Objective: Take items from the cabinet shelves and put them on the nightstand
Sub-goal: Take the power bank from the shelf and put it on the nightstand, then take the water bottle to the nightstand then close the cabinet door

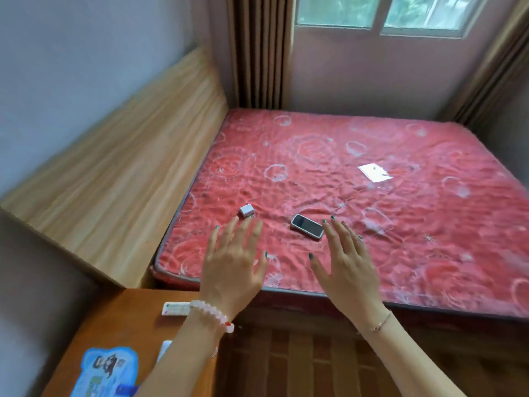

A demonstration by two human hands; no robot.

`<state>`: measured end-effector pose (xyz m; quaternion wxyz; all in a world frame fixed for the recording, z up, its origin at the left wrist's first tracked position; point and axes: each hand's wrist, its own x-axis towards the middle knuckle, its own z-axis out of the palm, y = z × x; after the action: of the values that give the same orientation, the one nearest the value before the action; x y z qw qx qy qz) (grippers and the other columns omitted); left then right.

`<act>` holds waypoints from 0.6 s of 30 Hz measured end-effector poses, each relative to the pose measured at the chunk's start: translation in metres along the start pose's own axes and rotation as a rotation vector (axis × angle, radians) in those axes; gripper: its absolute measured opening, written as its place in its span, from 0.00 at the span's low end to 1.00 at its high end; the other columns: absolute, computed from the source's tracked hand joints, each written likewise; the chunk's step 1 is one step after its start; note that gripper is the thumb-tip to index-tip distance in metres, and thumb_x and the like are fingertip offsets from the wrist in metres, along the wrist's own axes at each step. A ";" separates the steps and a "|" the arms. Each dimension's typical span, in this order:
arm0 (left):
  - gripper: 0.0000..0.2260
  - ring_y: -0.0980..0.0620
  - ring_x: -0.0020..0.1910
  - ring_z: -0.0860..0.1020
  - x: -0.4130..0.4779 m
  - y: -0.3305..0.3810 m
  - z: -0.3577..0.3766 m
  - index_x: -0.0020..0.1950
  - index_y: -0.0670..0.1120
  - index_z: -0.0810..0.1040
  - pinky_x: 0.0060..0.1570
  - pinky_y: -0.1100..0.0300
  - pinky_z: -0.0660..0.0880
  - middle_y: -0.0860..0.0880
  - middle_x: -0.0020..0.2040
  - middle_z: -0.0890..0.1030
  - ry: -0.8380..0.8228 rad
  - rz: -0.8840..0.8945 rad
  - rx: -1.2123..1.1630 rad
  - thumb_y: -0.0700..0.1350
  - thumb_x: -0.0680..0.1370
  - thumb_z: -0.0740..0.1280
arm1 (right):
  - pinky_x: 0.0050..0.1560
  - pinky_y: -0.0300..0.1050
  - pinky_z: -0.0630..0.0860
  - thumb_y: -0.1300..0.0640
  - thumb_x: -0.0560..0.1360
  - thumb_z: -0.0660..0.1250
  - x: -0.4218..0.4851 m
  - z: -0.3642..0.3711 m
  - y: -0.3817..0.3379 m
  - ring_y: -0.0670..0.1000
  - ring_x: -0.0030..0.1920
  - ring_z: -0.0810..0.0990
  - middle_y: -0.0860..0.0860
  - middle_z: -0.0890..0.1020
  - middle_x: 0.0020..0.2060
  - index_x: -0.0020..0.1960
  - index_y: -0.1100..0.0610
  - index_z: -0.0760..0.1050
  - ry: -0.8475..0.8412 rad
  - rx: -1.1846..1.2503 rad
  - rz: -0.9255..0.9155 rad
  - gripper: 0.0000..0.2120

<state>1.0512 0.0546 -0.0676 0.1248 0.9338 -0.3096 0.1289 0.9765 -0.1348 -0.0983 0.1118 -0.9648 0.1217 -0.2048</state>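
Both hands are empty, with fingers straight and spread. The left hand (232, 270) hovers over the near edge of the bed (400, 253), and the right hand (346, 270) is beside it, just near of a phone (307, 226). No cabinet shows in this view, so the step in hand seems to be fetching an item. It would go best to turn to the shelves, take one thing in a firm grip, and set it on bare wood well in from the edge of the desk (120, 319).

That desk stands at the near left, close against the bed's corner, and its top is smooth reddish-brown wood. A white remote (175, 308) lies at its far right edge and a blue printed sheet (106, 371) on its near part. A small white thing (164, 349) is half hidden by the left forearm. Farther out on the bed lie a small white box (246, 210) and a card (374, 172).
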 end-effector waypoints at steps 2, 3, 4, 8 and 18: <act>0.24 0.44 0.66 0.72 0.001 0.039 0.003 0.67 0.45 0.71 0.64 0.41 0.66 0.46 0.65 0.76 0.005 0.078 -0.023 0.52 0.74 0.55 | 0.67 0.58 0.66 0.41 0.75 0.52 -0.021 -0.029 0.021 0.55 0.71 0.63 0.56 0.68 0.69 0.71 0.59 0.62 0.020 -0.025 0.036 0.30; 0.24 0.44 0.66 0.72 0.000 0.059 0.003 0.67 0.45 0.71 0.65 0.40 0.67 0.46 0.65 0.75 0.009 0.116 -0.044 0.52 0.74 0.56 | 0.67 0.58 0.66 0.41 0.75 0.52 -0.032 -0.043 0.032 0.55 0.70 0.64 0.56 0.68 0.69 0.71 0.59 0.62 0.035 -0.035 0.056 0.30; 0.23 0.44 0.66 0.72 -0.001 0.079 0.003 0.67 0.45 0.71 0.64 0.40 0.67 0.46 0.65 0.75 0.019 0.155 -0.065 0.52 0.74 0.56 | 0.66 0.58 0.66 0.41 0.75 0.52 -0.044 -0.057 0.043 0.55 0.70 0.64 0.55 0.68 0.69 0.71 0.59 0.63 0.056 -0.043 0.077 0.30; 0.22 0.44 0.64 0.73 -0.012 0.158 -0.003 0.65 0.45 0.73 0.62 0.42 0.69 0.46 0.63 0.77 0.074 0.316 -0.100 0.51 0.74 0.56 | 0.67 0.57 0.66 0.42 0.74 0.54 -0.093 -0.109 0.082 0.54 0.70 0.64 0.54 0.69 0.68 0.70 0.58 0.65 0.134 -0.083 0.159 0.29; 0.22 0.44 0.63 0.75 -0.059 0.324 -0.015 0.65 0.46 0.75 0.62 0.42 0.70 0.46 0.63 0.78 0.028 0.609 -0.167 0.53 0.75 0.55 | 0.65 0.56 0.67 0.48 0.73 0.67 -0.225 -0.217 0.169 0.57 0.67 0.70 0.56 0.73 0.65 0.68 0.57 0.67 0.250 -0.204 0.422 0.27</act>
<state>0.8057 -0.1601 -0.0231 0.1610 0.7827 -0.5828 0.1473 0.6528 -0.2677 -0.0324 0.0383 -0.8916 0.3528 -0.2811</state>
